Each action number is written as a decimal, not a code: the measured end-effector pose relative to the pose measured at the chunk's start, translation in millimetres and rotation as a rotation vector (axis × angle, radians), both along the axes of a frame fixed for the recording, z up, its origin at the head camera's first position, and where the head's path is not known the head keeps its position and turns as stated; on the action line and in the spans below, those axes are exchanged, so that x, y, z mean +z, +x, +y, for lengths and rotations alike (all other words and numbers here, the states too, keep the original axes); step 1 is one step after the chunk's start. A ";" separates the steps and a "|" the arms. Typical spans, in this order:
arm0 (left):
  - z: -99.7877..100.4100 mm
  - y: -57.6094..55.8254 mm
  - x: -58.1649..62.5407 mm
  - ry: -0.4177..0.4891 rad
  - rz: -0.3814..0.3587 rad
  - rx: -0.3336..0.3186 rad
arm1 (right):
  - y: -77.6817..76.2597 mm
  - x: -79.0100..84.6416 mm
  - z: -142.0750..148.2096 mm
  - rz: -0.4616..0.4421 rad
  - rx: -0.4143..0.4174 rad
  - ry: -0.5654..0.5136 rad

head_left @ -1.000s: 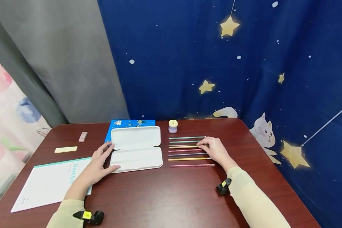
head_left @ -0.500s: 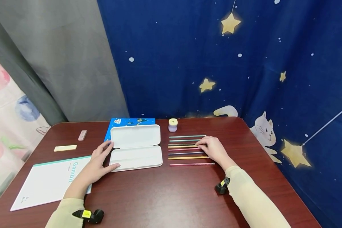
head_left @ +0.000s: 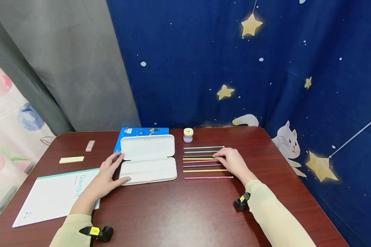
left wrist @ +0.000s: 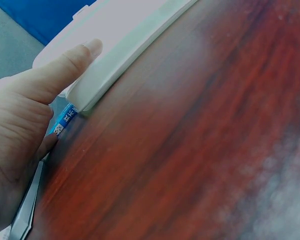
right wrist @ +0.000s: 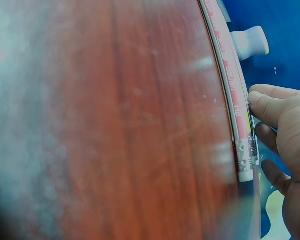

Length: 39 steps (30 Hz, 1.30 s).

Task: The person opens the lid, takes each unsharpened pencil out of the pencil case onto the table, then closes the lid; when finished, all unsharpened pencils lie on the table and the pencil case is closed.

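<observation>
An open white pencil case (head_left: pixel 148 170) lies on the table, its lid (head_left: pixel 147 147) tipped back on a blue box or book. My left hand (head_left: pixel 103 176) rests at its left side, thumb on the near tray's edge and fingers beside the lid; the left wrist view shows this thumb (left wrist: pixel 70 65) lying straight over the rim. To the right, several pencils lie in a roughly parallel row. With thumb and forefinger my right hand (head_left: pixel 232 161) pinches the right part of a yellow pencil (head_left: pixel 198 159) mid-row. A pink pencil (right wrist: pixel 232 85) with a white eraser lies nearest in the right wrist view.
Behind the case is the blue item (head_left: pixel 142 131). A small yellow and lilac container, perhaps a sharpener (head_left: pixel 188 135), stands at the back. On the left lie a white notebook (head_left: pixel 54 197), a pale yellow strip (head_left: pixel 71 160) and a pink eraser (head_left: pixel 90 146). Curtains hang behind the table.
The yellow pencil in my right hand has shifted slightly toward me, widening the gap to the dark pencil behind it. My left hand stays on the case. The head view has tilted slightly.
</observation>
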<state>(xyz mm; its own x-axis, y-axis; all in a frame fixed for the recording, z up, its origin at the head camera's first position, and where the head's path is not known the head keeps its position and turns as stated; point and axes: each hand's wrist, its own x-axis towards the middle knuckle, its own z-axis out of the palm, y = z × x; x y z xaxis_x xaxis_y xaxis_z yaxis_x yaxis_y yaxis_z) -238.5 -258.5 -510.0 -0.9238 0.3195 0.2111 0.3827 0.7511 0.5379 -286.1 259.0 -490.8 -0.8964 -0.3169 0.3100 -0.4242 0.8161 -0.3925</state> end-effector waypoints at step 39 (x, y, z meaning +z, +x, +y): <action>-0.5 2.5 1.1 -0.003 -0.015 0.009 | -8.7 30.7 -120.6 -0.356 0.350 0.005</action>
<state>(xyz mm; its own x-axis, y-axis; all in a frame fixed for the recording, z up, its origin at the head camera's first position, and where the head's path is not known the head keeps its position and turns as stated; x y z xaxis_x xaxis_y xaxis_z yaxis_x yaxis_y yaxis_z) -236.0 -259.0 -509.0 -0.9297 0.3120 0.1957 0.3677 0.7563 0.5412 -294.8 138.3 -460.1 -0.7858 -0.6184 0.0018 -0.5137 0.6511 -0.5587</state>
